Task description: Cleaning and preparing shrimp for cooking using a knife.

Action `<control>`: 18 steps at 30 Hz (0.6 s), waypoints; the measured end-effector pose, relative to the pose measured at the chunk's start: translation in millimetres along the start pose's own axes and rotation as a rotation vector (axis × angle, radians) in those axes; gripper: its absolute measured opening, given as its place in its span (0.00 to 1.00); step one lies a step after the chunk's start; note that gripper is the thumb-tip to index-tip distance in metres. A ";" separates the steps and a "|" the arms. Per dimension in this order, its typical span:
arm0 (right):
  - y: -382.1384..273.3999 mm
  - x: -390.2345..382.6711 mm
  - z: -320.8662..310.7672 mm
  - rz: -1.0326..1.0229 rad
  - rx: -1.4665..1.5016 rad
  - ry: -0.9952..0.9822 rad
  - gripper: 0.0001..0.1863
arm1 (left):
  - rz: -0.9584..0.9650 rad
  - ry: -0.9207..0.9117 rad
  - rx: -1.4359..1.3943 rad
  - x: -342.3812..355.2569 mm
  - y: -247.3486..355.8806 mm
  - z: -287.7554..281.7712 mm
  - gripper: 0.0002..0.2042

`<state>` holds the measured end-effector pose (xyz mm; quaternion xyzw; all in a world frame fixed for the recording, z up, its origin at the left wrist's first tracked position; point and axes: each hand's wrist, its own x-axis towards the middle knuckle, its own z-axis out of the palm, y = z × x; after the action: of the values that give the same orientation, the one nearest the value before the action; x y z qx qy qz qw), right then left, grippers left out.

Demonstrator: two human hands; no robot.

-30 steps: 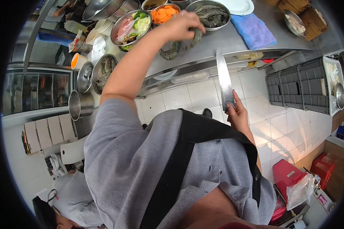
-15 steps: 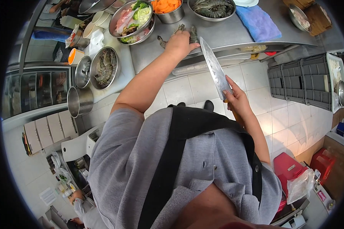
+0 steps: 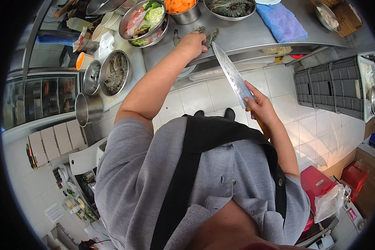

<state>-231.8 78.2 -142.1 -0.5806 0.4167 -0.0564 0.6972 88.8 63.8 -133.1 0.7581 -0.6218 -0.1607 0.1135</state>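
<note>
My right hand is closed on the yellow handle of a large kitchen knife. Its broad blade points up and left, with the tip close to the steel table's front edge. On the table my left hand is curled over a grey shrimp, which shows only in part beyond the knuckles. The fingertips are partly hidden. One shrimp lies just left of this hand, and another shrimp just right of it, near the knife tip.
Along the back stand a bowl of vegetables and meat, a pot of sliced carrots and a bowl of shrimp. A blue cloth lies to the right. More shrimp fill a bowl at left. Grey crates stand at right.
My left hand has drawn slightly nearer, and its thumb has come in toward the fingers. The knife tip has shifted a little left. The shrimp right of the hand now leans more.
</note>
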 end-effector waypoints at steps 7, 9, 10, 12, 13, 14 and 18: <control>-0.5 -1.8 -3.4 0.004 0.001 -0.014 0.29 | 0.058 -0.023 0.037 5.3 -0.7 -2.6 0.13; -0.6 -1.4 -4.5 0.012 -0.005 -0.015 0.29 | 0.048 -0.081 0.077 7.5 1.8 -5.5 0.13; 0.2 -0.9 -5.6 0.008 -0.011 -0.016 0.29 | 0.047 -0.082 0.077 8.3 1.8 -5.4 0.13; -0.2 0.0 -7.6 0.005 -0.017 -0.018 0.29 | 0.088 -0.099 0.089 9.9 1.6 -5.9 0.13; -2.4 0.0 -8.9 0.010 -0.022 -0.026 0.29 | 0.086 -0.100 0.088 10.9 2.0 -6.6 0.13; -5.3 -0.2 -10.3 0.016 -0.028 -0.033 0.29 | 0.077 -0.126 0.082 12.7 2.7 -7.2 0.13; -25.5 -3.9 -16.8 0.054 -0.083 -0.064 0.29 | 0.073 -0.182 0.079 17.0 1.3 -9.3 0.14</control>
<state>-234.8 59.4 -117.9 -0.5989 0.4118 -0.0017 0.6868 94.2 46.5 -125.8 0.7210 -0.6627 -0.1998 0.0323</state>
